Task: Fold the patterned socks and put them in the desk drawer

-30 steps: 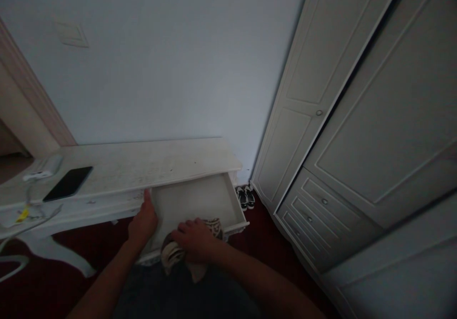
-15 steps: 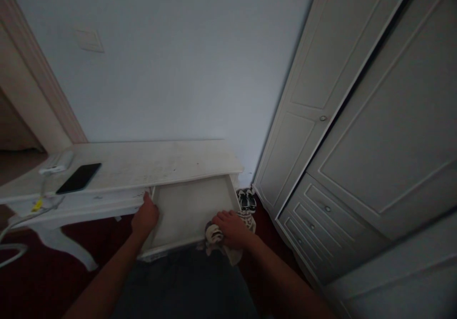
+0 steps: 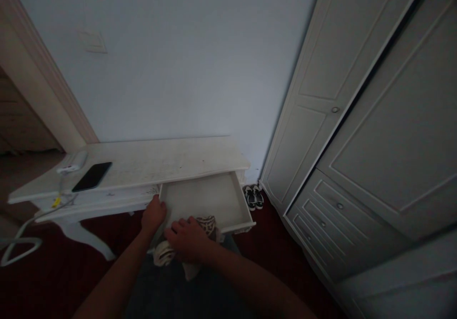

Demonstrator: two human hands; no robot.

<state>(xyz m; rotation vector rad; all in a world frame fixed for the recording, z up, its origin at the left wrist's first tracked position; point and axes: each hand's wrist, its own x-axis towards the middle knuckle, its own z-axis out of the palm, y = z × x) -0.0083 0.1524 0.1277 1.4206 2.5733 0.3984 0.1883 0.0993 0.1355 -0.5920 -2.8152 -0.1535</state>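
Note:
A white drawer (image 3: 203, 197) is pulled out from the white table (image 3: 171, 159). My left hand (image 3: 154, 214) is closed on the drawer's left side wall, near the table front. My right hand (image 3: 187, 235) grips a bunched patterned cloth (image 3: 207, 224), brown and cream, on the drawer's front edge toward its left end. Part of the cloth hangs down outside the drawer front, and its rolled end shows left of the hand. The palm and the cloth beneath it are hidden.
A dark phone (image 3: 93, 176) and a white power strip (image 3: 72, 162) with a cable lie at the table's left end. Black-and-white shoes (image 3: 253, 197) stand on the dark red floor beyond the drawer. A white wardrobe (image 3: 321, 166) rises on the right.
My right hand has moved left along the drawer's front edge with the cloth, uncovering the front right corner. My left hand stays on the drawer's side. The view has shifted slightly.

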